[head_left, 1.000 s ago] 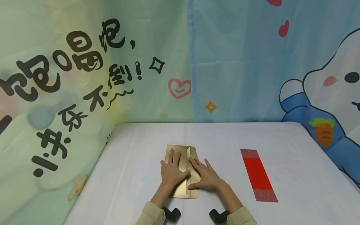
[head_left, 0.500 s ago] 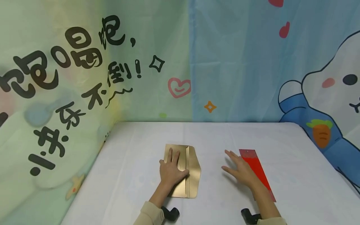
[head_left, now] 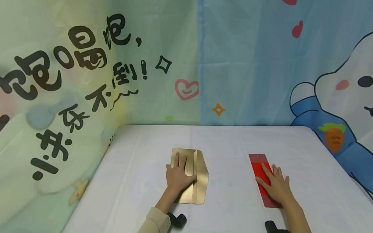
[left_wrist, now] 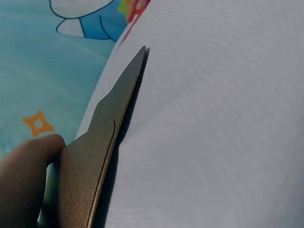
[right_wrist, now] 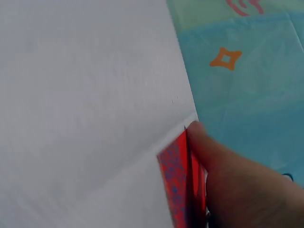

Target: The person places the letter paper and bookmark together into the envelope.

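Observation:
My left hand (head_left: 177,178) rests with spread fingers on a folded gold paper envelope (head_left: 200,191). Its thumb reaches over the raised crease towards the right-hand flap; in the left wrist view the envelope (left_wrist: 102,142) stretches away from the thumb (left_wrist: 28,166). On the right, my other hand (head_left: 278,187) lies over a long red packet (head_left: 257,166) with darker patterned ends. The thumb is at the packet's left edge, the index finger on its surface, the other fingers spread past its right side. In the right wrist view the packet's patterned end (right_wrist: 173,171) shows beside the thumb (right_wrist: 209,147).
A white cloth (head_left: 227,145) covers the table under both items. Behind it hangs a printed curtain (head_left: 244,64), with another printed cloth (head_left: 58,97) along the left side. Black wrist mounts (head_left: 177,220) sit below the hands.
The right hand has left the envelope and moved right onto the red packet. The envelope's right flap, pressed before, now lies uncovered. The left hand stays in place.

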`<state>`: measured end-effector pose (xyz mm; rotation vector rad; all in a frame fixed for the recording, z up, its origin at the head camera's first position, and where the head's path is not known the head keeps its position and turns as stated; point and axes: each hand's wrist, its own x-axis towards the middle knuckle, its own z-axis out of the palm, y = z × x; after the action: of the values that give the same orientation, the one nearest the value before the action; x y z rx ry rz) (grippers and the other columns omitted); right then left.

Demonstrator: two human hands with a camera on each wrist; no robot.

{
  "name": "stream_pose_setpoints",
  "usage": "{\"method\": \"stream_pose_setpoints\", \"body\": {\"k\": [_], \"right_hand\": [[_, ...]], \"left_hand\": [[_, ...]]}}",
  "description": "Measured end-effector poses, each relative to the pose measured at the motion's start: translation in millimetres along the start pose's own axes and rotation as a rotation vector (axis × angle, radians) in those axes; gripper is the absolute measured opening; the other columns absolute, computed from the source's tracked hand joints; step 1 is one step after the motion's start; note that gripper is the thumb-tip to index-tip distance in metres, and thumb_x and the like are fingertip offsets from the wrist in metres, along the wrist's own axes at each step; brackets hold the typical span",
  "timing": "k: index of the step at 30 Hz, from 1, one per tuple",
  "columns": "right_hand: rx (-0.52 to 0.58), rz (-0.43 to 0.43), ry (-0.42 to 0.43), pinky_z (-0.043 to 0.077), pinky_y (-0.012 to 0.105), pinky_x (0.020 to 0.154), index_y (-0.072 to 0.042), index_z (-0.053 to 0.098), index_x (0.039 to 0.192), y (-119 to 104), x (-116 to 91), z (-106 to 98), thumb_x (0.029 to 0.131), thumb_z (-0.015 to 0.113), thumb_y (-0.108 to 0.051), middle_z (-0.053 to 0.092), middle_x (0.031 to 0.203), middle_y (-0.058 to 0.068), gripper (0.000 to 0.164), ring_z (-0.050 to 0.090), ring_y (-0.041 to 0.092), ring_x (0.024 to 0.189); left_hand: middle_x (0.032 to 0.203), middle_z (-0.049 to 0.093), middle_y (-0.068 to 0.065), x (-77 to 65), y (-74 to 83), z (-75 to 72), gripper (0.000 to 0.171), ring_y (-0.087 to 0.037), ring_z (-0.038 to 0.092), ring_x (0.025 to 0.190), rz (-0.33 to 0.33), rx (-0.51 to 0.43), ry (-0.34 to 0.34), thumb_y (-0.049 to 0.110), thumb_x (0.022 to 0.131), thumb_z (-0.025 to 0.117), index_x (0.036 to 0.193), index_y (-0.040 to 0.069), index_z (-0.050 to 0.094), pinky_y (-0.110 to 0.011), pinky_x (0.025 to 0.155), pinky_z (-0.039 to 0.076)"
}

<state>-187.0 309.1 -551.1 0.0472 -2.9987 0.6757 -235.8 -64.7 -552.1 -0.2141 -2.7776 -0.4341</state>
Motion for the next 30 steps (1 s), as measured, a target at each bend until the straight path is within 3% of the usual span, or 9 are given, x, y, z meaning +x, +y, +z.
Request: {"method": "stream_pose_setpoints", "body": {"k": [9, 21, 30], "right_hand": [[-0.017, -0.039, 0.133, -0.009, 0.062, 0.100, -0.006, 0.032, 0.142, 4.3, -5.0, 11.7, 0.089, 0.048, -0.050, 0.022, 0.142, 0.034, 0.071, 0.011, 0.047, 0.132], [0.009, -0.033, 0.172, -0.007, 0.062, 0.100, -0.006, 0.040, 0.139, 2.3, -6.9, 11.7, 0.088, 0.054, -0.046, 0.026, 0.141, 0.031, 0.067, 0.017, 0.046, 0.132], [0.092, -0.032, 0.199, -0.007, 0.065, 0.098, -0.004, 0.045, 0.135, -2.3, -3.8, 9.1, 0.083, 0.064, -0.039, 0.028, 0.140, 0.032, 0.065, 0.036, 0.055, 0.116]], "left_hand": [[0.146, 0.032, -0.011, -0.3, 0.1, 0.4, 0.088, -0.039, 0.049, 0.082, 0.000, 0.018, -0.020, 0.062, 0.061, 0.061, 0.138, 0.022, 0.045, -0.035, 0.059, 0.037], [0.146, 0.032, -0.010, -1.2, 0.2, -0.8, 0.087, -0.038, 0.048, 0.077, -0.003, 0.009, -0.017, 0.060, 0.061, 0.061, 0.138, 0.022, 0.045, -0.034, 0.056, 0.035], [0.147, 0.031, -0.010, -0.8, 1.0, -1.3, 0.087, -0.037, 0.047, 0.078, -0.010, 0.007, -0.025, 0.060, 0.061, 0.060, 0.138, 0.022, 0.045, -0.033, 0.056, 0.035]]}}
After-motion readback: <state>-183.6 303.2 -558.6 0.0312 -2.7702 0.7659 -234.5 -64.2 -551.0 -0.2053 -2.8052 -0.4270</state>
